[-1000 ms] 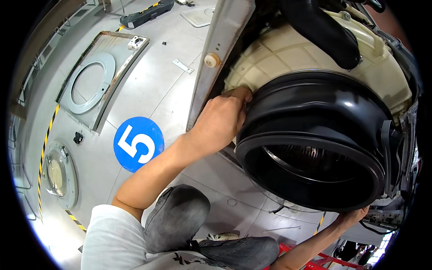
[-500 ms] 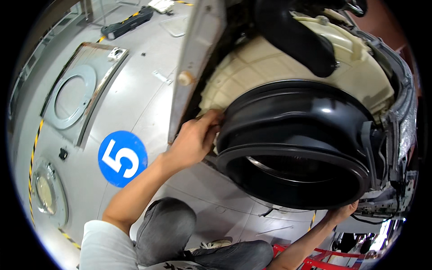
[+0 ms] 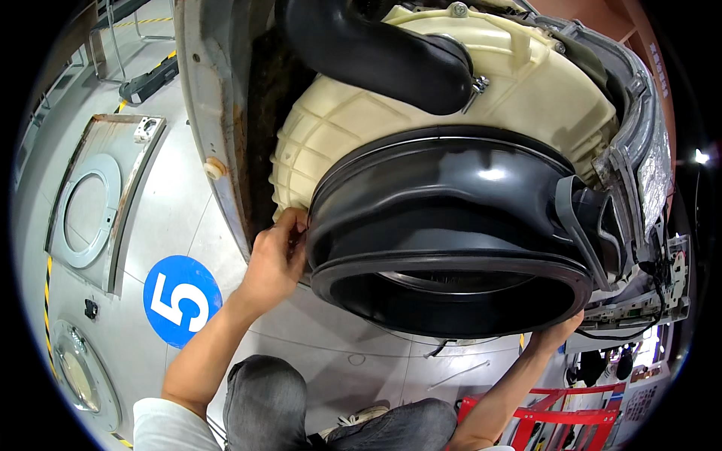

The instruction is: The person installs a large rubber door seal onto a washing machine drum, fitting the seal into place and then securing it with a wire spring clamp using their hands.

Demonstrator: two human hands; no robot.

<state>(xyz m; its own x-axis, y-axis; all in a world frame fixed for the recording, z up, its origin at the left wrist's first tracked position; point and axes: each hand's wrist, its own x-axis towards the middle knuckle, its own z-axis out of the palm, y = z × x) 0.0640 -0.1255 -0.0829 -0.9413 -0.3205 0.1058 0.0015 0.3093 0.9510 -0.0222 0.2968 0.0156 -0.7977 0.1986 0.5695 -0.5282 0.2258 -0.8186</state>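
Observation:
A black rubber door seal [image 3: 444,195] fits around the mouth of a cream plastic washing-machine tub [image 3: 361,113]. My left hand [image 3: 274,259] is at the seal's left side, its fingers curled and closed at the inner edge where the rubber meets the tub; the fingertips are partly hidden. Under the lower right of the seal's front lip is my right hand [image 3: 556,329], touching the rubber. Its fingers are mostly hidden behind the seal. A thick black hose [image 3: 383,60] crosses the top of the tub, with a metal clamp at its end.
A rusty metal cabinet panel [image 3: 214,113] rises left of the tub. Farther left, a front panel with a round opening [image 3: 128,203] and a round glass door [image 3: 83,368] lie on the floor near a blue floor marker [image 3: 180,301]. A red frame [image 3: 556,406] stands at lower right.
My view has shifted, so the tub and seal appear farther left, with more of the tub showing. Both hands keep their places on the seal.

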